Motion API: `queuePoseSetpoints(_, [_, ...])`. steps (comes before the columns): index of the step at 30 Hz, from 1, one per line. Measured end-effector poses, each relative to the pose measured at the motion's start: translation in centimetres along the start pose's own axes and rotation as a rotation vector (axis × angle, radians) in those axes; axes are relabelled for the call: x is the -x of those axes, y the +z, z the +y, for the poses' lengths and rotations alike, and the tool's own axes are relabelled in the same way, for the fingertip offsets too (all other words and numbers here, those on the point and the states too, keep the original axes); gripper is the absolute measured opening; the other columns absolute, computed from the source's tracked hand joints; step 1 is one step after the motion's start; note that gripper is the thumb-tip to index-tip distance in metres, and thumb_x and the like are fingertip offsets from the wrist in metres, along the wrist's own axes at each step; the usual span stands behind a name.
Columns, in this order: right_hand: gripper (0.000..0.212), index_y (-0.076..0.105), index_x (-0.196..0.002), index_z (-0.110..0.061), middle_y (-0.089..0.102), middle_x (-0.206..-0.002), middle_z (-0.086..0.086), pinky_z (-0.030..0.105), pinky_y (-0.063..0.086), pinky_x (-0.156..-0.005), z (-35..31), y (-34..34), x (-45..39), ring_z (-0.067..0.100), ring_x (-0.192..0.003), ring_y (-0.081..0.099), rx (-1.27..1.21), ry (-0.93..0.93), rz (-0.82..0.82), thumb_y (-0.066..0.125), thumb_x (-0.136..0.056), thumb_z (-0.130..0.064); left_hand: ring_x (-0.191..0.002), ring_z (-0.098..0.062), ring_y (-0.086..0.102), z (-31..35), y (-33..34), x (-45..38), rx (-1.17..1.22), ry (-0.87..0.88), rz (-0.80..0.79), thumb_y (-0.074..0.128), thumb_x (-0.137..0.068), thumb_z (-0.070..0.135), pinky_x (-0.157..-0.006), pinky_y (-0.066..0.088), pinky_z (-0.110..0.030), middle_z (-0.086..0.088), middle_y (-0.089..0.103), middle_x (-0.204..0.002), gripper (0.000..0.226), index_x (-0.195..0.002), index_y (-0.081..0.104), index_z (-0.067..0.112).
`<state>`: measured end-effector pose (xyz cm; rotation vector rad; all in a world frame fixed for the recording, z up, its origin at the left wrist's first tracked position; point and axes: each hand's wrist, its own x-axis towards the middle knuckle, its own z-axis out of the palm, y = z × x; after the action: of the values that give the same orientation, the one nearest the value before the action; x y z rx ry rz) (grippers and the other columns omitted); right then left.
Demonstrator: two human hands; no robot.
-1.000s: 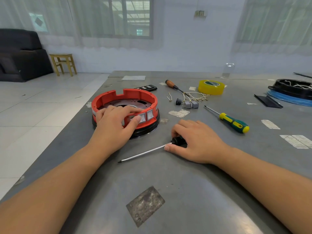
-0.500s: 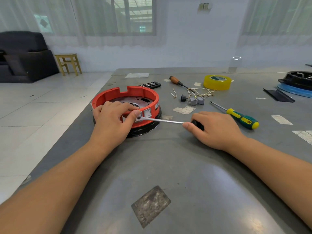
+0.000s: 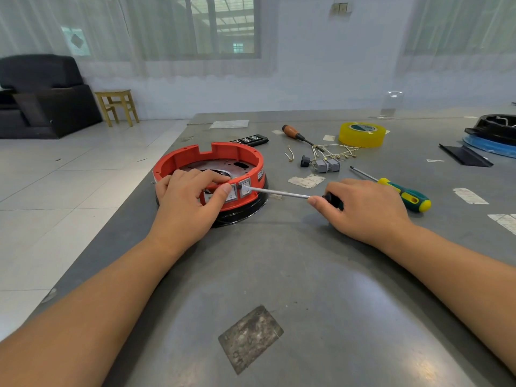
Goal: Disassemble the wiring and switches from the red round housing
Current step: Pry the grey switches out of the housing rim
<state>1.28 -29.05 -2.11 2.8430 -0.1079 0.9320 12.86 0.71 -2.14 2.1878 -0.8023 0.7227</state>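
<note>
Gripped: red round housing (image 3: 209,157), near the table's (image 3: 321,289) left edge, open side up, steadied by left hand (image 3: 187,205) curled over its rim, thumb beside the two switches (image 3: 238,191) facing the person. Right hand (image 3: 363,208) clasps black-handled screwdriver (image 3: 279,193); shaft runs roughly level, tip leftward between the switches, apparently to pry. Removed switches and wiring (image 3: 326,160) lie beyond, apart.

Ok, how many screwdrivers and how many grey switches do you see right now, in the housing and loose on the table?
Screwdrivers: 3, the black-handled one in the right hand, the green-yellow one, the wooden-handled one.
Switches in the red housing: 2.
Loose grey switches: 2.
Total: 7.
</note>
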Motion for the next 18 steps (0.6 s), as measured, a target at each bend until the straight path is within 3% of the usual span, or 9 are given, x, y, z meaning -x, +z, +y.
queuePoseSetpoints(5, [0.055, 0.049, -0.073, -0.033, 0.052, -0.069, -0.011, 0.021, 0.034, -0.047, -0.5, -0.9, 0.0, 0.015, -0.060, 0.050, 0.053, -0.034, 0.073, 0.022, -0.096, -0.075, -0.116, -0.013, 0.047, 0.3, -0.1, -0.2, 0.010, -0.034, -0.020, 0.061, -0.102, 0.042, -0.110, 0.024, -0.044, 0.019, 0.063, -0.105, 0.019, -0.114, 0.074, 0.036])
queuePoseSetpoints(11, [0.056, 0.048, -0.073, -0.030, 0.053, -0.063, -0.010, 0.022, 0.028, -0.046, -0.9, -1.3, 0.0, 0.016, -0.060, 0.052, 0.064, -0.089, 0.045, 0.021, -0.097, -0.072, -0.123, -0.020, 0.050, 0.4, -0.2, -0.3, -0.009, -0.038, -0.066, 0.063, -0.103, 0.035, -0.115, 0.025, -0.051, 0.017, 0.061, -0.108, 0.018, -0.117, 0.073, 0.030])
queuePoseSetpoints(15, [0.060, 0.040, -0.073, -0.031, 0.042, -0.059, -0.012, 0.022, 0.023, -0.046, -1.0, -1.1, -0.6, 0.013, -0.055, 0.043, 0.136, -0.088, 0.008, 0.015, -0.091, -0.082, -0.120, -0.016, 0.048, 0.4, -0.2, -0.2, 0.035, -0.036, -0.070, 0.065, -0.102, 0.033, -0.112, 0.022, -0.043, 0.016, 0.060, -0.109, 0.016, -0.117, 0.062, 0.039])
queuePoseSetpoints(18, [0.056, 0.042, -0.077, -0.028, 0.051, -0.066, -0.008, 0.029, 0.031, -0.049, -1.0, -0.1, -1.3, 0.016, -0.060, 0.044, 0.157, -0.079, -0.048, 0.024, -0.094, -0.079, -0.116, -0.011, 0.046, 0.3, -0.5, -0.2, 0.054, -0.007, -0.089, 0.067, -0.101, 0.033, -0.108, 0.022, -0.039, 0.018, 0.061, -0.110, 0.020, -0.114, 0.058, 0.045])
